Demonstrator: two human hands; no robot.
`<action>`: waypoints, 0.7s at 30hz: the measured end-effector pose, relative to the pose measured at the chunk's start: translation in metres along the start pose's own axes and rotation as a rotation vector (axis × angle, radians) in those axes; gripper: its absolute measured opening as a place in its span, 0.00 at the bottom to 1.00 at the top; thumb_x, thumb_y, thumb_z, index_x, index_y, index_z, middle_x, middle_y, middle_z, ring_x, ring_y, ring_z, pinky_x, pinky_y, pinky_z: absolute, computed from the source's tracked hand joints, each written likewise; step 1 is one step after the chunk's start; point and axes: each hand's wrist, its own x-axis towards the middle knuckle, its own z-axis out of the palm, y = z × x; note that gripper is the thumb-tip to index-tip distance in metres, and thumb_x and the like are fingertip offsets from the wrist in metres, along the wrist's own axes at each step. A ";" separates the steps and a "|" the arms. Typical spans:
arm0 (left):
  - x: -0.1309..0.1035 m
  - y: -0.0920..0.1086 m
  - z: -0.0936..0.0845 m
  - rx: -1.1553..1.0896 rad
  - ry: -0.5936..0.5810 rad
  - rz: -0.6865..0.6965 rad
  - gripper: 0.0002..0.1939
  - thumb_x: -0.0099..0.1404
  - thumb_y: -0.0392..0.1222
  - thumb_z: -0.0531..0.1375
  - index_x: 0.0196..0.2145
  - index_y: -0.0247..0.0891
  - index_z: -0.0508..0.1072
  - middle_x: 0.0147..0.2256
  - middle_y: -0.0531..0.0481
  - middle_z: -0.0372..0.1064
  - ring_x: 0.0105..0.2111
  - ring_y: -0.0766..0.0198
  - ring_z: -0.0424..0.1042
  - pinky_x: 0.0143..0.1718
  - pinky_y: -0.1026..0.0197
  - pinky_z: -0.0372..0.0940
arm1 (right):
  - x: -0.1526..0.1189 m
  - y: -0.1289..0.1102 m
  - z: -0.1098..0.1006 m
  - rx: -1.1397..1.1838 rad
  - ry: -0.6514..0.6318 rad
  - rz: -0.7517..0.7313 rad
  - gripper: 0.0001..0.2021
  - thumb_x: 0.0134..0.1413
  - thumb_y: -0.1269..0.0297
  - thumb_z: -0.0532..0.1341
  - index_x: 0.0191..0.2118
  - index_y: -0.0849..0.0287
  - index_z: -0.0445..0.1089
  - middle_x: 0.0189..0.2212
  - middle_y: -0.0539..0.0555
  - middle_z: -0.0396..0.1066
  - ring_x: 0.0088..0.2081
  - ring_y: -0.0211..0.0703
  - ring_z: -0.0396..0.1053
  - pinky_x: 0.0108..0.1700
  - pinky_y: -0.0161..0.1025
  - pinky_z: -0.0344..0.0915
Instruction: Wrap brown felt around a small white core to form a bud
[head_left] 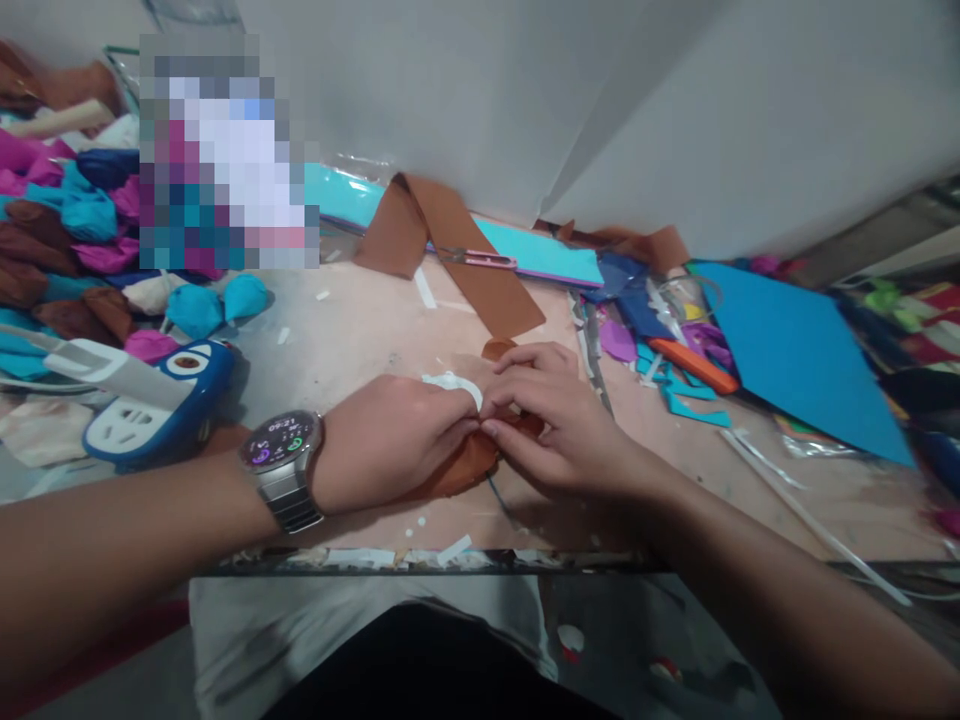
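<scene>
Brown fabric, a rounded piece point(465, 465), lies at the near edge of the table point(360, 330), and we pinch it with both hands: our left hand point(390, 440), watch point(283, 445) on its wrist, closes knuckles-up on it beside a white scrap point(452, 383), our right hand point(559, 420) meeting it fingertip to fingertip. Farther off we see a blue-and-white power strip point(161, 410) at left, an orange cutter point(694, 365) and blue sheet point(795, 355) at right, then a brown strip point(480, 275), pink-handled snips point(480, 260) and crumpled coloured pieces point(67, 230).

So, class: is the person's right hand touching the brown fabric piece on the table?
Touching. The head view shows the right hand with its fingertips pinched on the brown fabric piece, with no gap; the left hand rests on the same piece.
</scene>
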 end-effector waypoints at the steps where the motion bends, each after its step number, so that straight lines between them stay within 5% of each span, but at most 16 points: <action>1: 0.000 0.000 0.000 -0.002 -0.007 -0.006 0.17 0.77 0.44 0.50 0.39 0.37 0.76 0.32 0.47 0.78 0.31 0.59 0.76 0.31 0.59 0.58 | 0.000 0.000 0.000 0.000 0.005 -0.003 0.02 0.60 0.69 0.63 0.38 0.53 0.72 0.36 0.51 0.78 0.55 0.54 0.65 0.60 0.56 0.54; 16: 0.000 0.002 0.001 0.003 0.006 0.059 0.16 0.76 0.43 0.51 0.36 0.38 0.76 0.31 0.48 0.78 0.29 0.60 0.75 0.29 0.60 0.55 | 0.000 -0.003 0.003 0.006 -0.093 -0.025 0.05 0.59 0.73 0.57 0.35 0.55 0.67 0.35 0.53 0.73 0.54 0.53 0.64 0.58 0.56 0.52; 21: 0.000 0.000 0.001 -0.058 0.028 0.003 0.18 0.76 0.46 0.51 0.36 0.38 0.77 0.29 0.48 0.76 0.27 0.61 0.73 0.29 0.60 0.54 | -0.001 0.000 0.000 -0.029 -0.033 -0.022 0.03 0.62 0.68 0.61 0.37 0.55 0.71 0.36 0.53 0.76 0.54 0.53 0.66 0.59 0.56 0.53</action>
